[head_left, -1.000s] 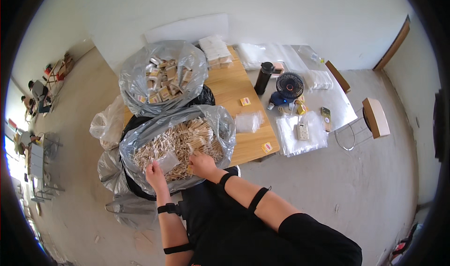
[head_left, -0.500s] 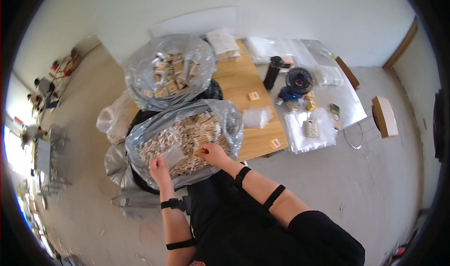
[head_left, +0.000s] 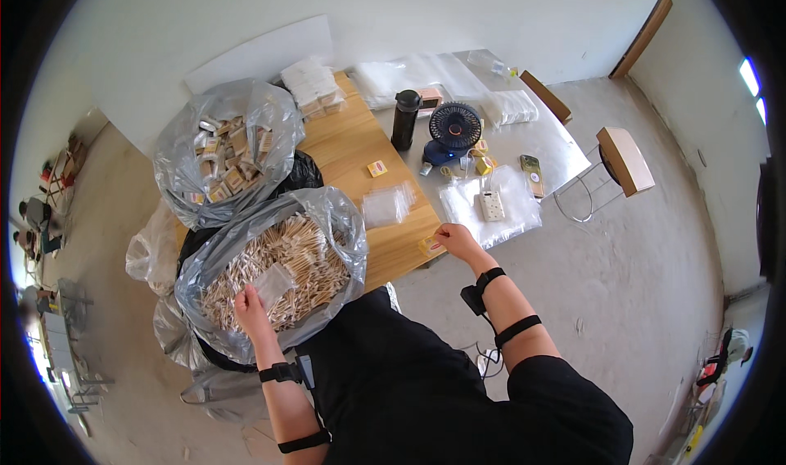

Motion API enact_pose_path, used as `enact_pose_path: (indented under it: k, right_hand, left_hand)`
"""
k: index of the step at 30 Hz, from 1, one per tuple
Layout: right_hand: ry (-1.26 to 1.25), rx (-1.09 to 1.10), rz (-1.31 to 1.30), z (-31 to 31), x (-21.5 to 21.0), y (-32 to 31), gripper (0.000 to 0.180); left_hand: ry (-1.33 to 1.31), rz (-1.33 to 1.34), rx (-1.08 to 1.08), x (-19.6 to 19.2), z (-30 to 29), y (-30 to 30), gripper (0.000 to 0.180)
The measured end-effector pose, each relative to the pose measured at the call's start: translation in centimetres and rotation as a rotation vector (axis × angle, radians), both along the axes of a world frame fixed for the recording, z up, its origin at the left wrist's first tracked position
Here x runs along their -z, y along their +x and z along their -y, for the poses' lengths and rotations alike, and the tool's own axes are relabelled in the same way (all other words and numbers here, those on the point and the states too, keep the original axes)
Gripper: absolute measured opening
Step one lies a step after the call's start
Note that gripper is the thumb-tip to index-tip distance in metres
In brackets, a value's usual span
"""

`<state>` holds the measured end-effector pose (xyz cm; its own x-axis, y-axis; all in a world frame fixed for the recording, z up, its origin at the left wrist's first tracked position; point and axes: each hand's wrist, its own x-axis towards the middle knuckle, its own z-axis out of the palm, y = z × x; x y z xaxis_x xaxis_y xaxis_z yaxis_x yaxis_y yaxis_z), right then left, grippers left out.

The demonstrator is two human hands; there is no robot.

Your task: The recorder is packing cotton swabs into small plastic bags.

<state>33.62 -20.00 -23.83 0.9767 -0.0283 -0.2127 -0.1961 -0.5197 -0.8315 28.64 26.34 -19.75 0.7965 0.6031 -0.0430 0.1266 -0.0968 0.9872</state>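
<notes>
My left hand point(head_left: 252, 311) pinches a small clear plastic bag point(head_left: 274, 285) above a heap of cotton swabs point(head_left: 315, 260). The swabs fill a large grey plastic sack point(head_left: 348, 219). At the near right corner of the wooden table, my right hand point(head_left: 458, 241) has its fingertips closed at the edge of a small yellow-and-white card or flat box point(head_left: 427, 245). Whether that piece is lifted off the table cannot be made out. A similar yellow piece point(head_left: 377, 169) lies farther back, beyond a stack of clear bags point(head_left: 388, 205).
Behind the swabs stands another grey sack point(head_left: 176, 195) of small packs. To the right, a metal table point(head_left: 565, 150) bears a black bottle point(head_left: 404, 121), a fan point(head_left: 455, 129), plastic sheets, a white power strip point(head_left: 492, 205) and a phone point(head_left: 532, 174). A box on a stool point(head_left: 626, 162) stands beyond.
My right hand has moved from over the swabs rightward to the yellow piece at the table corner. My left hand still holds the clear bag over the sack. The view has swung right.
</notes>
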Motion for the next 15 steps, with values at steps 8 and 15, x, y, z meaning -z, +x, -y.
enact_pose_path:
  k: [8,15]
  right_hand:
    - [-0.206,0.030,-0.007,-1.0,1.3,-0.4,0.015]
    - [-0.343,-0.243,0.199,0.3,0.2,0.9,0.014]
  left_hand:
    - [0.045,-0.047,0.070,-2.2,3.9,0.5,0.030]
    - [-0.035,-0.033,0.110,-2.7,5.8,1.1,0.030]
